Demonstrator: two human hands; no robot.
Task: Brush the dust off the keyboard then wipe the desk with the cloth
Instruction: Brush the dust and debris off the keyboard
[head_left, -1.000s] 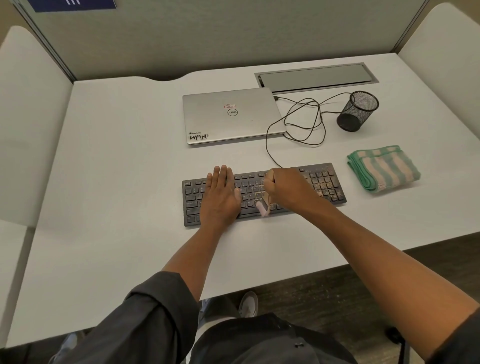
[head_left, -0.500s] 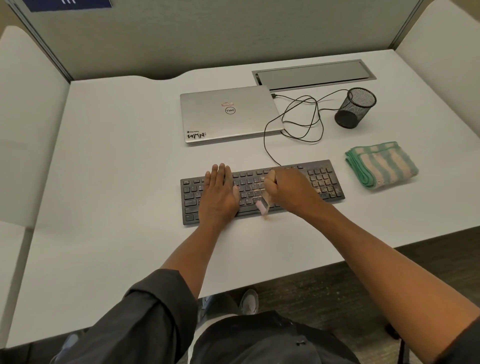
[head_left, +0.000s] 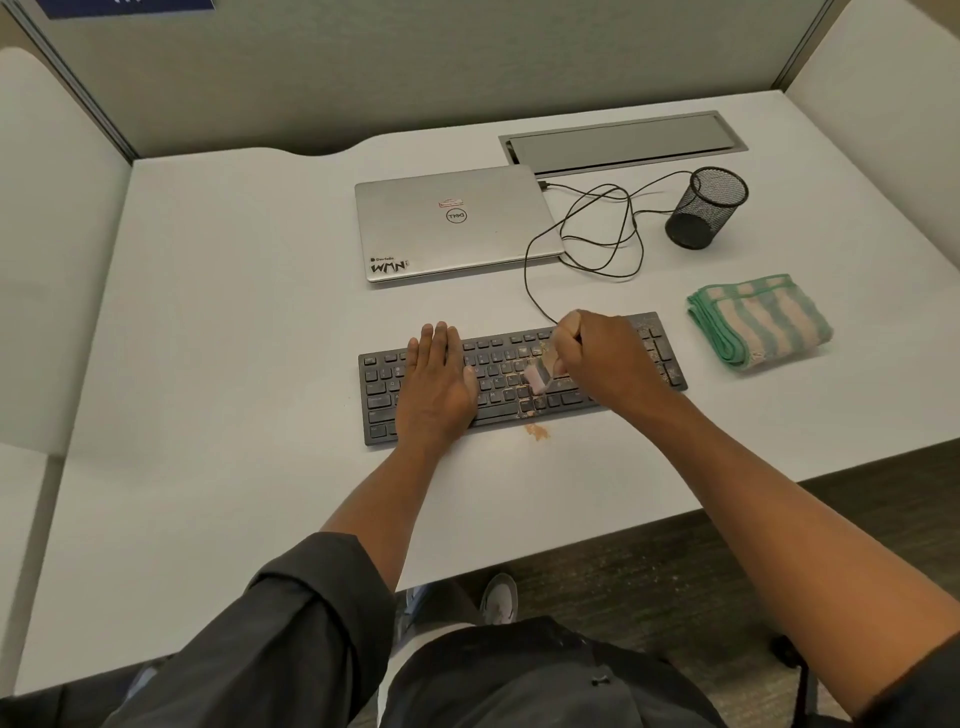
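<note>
1. Two hands work on the keyboard (head_left: 519, 376): the left hand (head_left: 435, 384) lies flat with straight fingers on its left half, holding it steady, while the right hand (head_left: 605, 358) curls round the handle of a small brush (head_left: 537, 375) whose pale bristles touch the middle keys.
2. Tan dust (head_left: 536, 431) already sits in a little pile on the desk (head_left: 234, 312) just in front of the keyboard, and more specks cling to the keys under the brush and on the number pad at the right end.
3. Brushing looks unfinished; the folded green-striped cloth (head_left: 759, 321) waits untouched on the desk, to the right of the keyboard.
4. Risk: a hard stroke toward the person could flick dust past the desk edge onto the floor or clothing, beyond the cloth's reach.
5. Risk: strokes aimed rightward may throw grit onto the cloth, which would then smear it while wiping.
6. Risk: bristles pressed too firmly may push dust between keys instead of lifting it.
7. Risk: the keyboard's cable (head_left: 535, 291) loops near the laptop (head_left: 452, 223); a later wipe could snag it.
</note>
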